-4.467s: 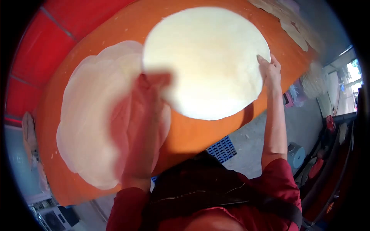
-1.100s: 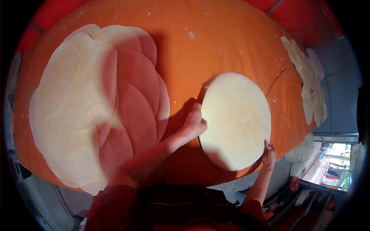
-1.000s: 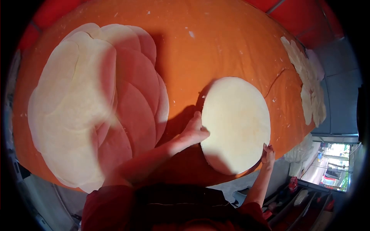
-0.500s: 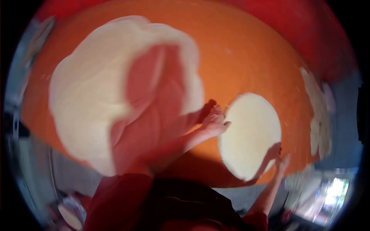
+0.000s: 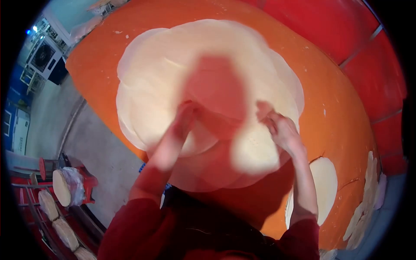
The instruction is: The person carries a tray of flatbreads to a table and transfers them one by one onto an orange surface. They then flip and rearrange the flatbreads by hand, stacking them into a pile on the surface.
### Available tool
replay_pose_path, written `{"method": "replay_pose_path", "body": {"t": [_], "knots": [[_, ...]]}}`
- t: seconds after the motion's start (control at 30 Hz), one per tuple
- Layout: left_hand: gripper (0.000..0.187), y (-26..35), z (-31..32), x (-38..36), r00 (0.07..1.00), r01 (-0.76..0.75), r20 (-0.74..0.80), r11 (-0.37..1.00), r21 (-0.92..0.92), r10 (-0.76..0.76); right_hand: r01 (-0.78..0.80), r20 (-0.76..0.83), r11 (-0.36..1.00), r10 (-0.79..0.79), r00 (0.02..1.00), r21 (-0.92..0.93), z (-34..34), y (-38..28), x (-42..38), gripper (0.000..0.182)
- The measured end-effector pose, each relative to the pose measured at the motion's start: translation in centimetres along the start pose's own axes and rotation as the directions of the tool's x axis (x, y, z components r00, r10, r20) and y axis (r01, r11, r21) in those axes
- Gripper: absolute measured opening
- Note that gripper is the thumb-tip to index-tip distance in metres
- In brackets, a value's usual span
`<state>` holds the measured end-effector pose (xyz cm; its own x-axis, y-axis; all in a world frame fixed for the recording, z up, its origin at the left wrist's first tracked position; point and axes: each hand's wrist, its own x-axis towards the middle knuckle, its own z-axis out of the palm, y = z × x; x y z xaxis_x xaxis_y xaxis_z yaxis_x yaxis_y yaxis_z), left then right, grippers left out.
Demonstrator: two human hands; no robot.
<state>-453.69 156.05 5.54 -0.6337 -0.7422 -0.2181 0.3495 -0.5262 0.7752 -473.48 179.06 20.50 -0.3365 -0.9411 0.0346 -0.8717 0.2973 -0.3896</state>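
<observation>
A broad, overlapping stack of thin, pale dough sheets [image 5: 149,86] lies on the orange table [image 5: 320,93], its edge scalloped by several rounded layers. Over the left-middle of the stack is my left hand [image 5: 185,119], slightly blurred, its fingers stretched forward along the dough. My right hand [image 5: 281,130] is over the right side, fingers loosely bent and apart, their tips close to the surface. A reddish shadow covers the dough between the hands. Partly hidden behind my right forearm is a separate round dough sheet [image 5: 325,184].
Ragged dough pieces [image 5: 366,201] run along the table's right edge. Red panels [image 5: 320,30] border the far side. Below left, a red stool [image 5: 89,184] stands on the grey floor [image 5: 106,164], near a rack with several pale flat rounds [image 5: 65,234].
The view has swung left. My hands have moved from the single round dough sheet to the large stack, my left from that sheet's left edge and my right from its lower right edge.
</observation>
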Motion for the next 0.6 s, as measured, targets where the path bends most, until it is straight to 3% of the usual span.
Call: {"method": "replay_pose_path", "body": {"t": [0.07,0.13,0.2,0.27,0.33,0.4,0.43,0.5,0.57,0.6], "knots": [[0.007,0.0,-0.9,0.6,0.996,0.070,0.062,0.997,-0.021,-0.069,-0.017,0.109,0.973,0.043,0.993,-0.230,2.8,-2.7,6.8,0.019],[0.008,1.0,-0.2,0.3,0.995,0.079,0.054,0.997,-0.002,-0.079,0.191,-0.283,0.966,-0.236,0.930,-0.176,8.0,-3.6,12.6,0.012],[0.009,2.0,-0.2,0.2,0.988,0.120,0.094,0.993,0.010,-0.120,0.193,-0.343,0.964,-0.122,0.931,0.182,14.3,-3.3,19.4,0.017],[0.013,2.8,-0.3,0.3,0.966,0.182,0.185,0.983,0.015,-0.182,0.267,-0.479,0.936,-0.347,0.806,-0.229,18.2,-3.2,24.4,0.020],[0.021,3.7,0.4,-0.1,0.970,0.228,0.099,0.972,-0.053,-0.223,0.283,-0.449,0.829,-0.511,0.733,-0.482,18.5,-4.1,27.5,0.022],[0.028,4.1,0.2,0.3,0.968,0.248,0.076,0.962,-0.115,-0.240,0.315,-0.333,0.748,-0.574,0.748,-0.584,16.4,-4.1,29.0,0.024],[0.031,4.0,0.1,0.5,0.967,0.247,0.096,0.959,-0.142,-0.235,0.375,-0.241,0.786,-0.537,0.808,-0.492,16.2,-2.7,30.3,0.022],[0.035,3.9,0.1,0.9,0.966,0.254,0.085,0.956,-0.144,-0.244,0.304,-0.101,0.847,-0.382,0.919,-0.437,12.7,-3.0,30.0,0.025],[0.038,3.8,0.2,1.2,0.962,0.274,0.027,0.957,-0.090,-0.273,0.331,0.052,0.761,-0.366,0.929,-0.558,8.3,-3.5,29.4,0.025],[0.036,3.7,0.2,1.2,0.975,0.223,0.020,0.973,-0.058,-0.223,0.308,-0.008,0.753,-0.384,0.923,-0.581,7.0,-3.3,28.5,0.025]]}}
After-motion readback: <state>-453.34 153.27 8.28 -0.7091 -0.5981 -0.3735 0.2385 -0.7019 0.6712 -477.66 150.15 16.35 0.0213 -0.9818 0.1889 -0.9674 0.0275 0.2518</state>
